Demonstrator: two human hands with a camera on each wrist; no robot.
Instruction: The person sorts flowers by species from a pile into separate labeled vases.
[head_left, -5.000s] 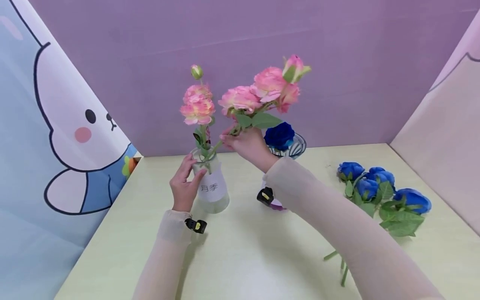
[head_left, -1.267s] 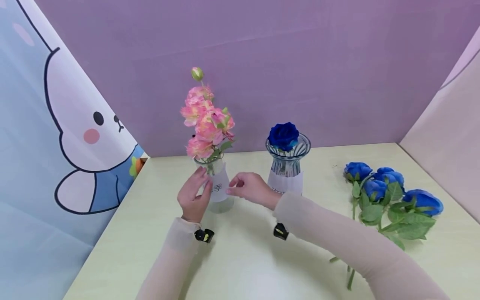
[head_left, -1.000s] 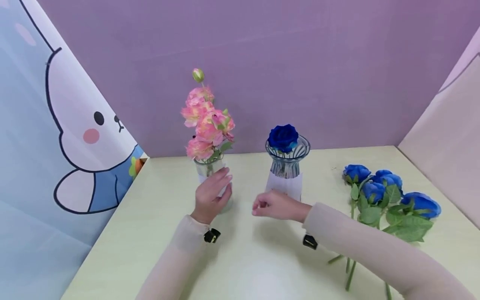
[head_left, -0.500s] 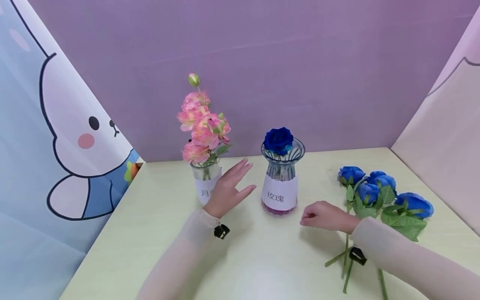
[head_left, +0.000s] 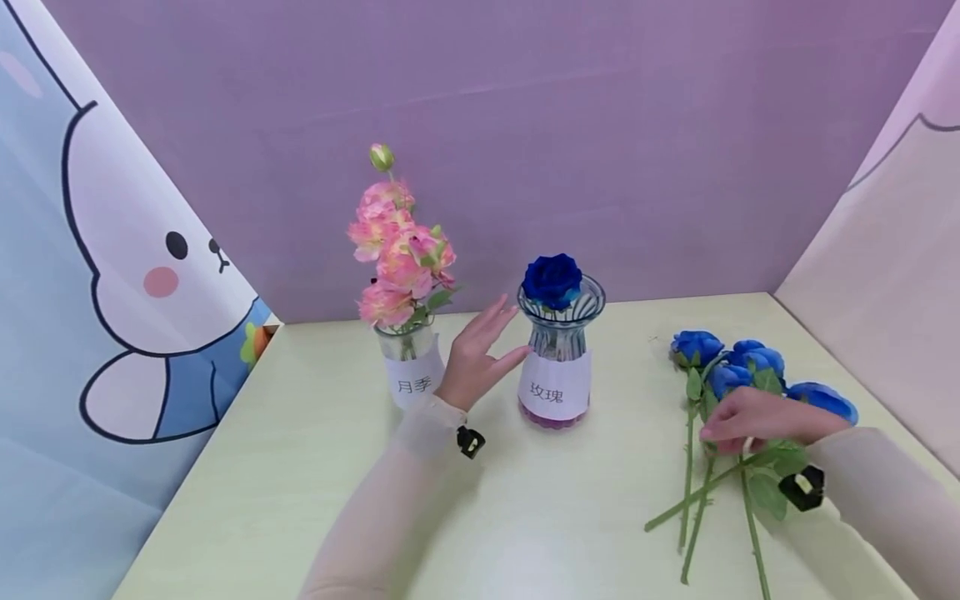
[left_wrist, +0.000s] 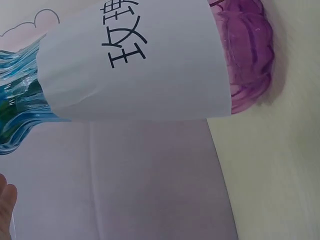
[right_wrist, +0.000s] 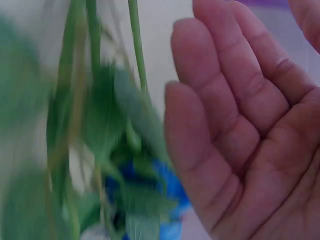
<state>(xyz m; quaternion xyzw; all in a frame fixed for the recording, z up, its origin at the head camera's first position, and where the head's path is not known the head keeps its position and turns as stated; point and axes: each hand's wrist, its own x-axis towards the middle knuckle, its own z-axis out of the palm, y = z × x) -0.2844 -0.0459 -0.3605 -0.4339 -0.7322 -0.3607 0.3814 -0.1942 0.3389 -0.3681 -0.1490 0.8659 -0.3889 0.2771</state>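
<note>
My left hand is beside the blue glass vase, fingers spread; whether the thumb touches the vase is unclear. A paper label wraps this vase, which has a purple base and holds one blue rose. My right hand is over the blue roses lying on the table, close to their stems. In the right wrist view its fingers are slightly bent beside the leaves, with nothing seen in their grasp.
To the left stands a clear glass vase with a paper label, filled with pink flowers. A purple backdrop rises behind the pale table. Printed cloths flank it at both sides.
The pink flower stem held by my right hand is now in the clear vase. My left hand left that vase for the blue one, and my right hand went right to the lying roses.
</note>
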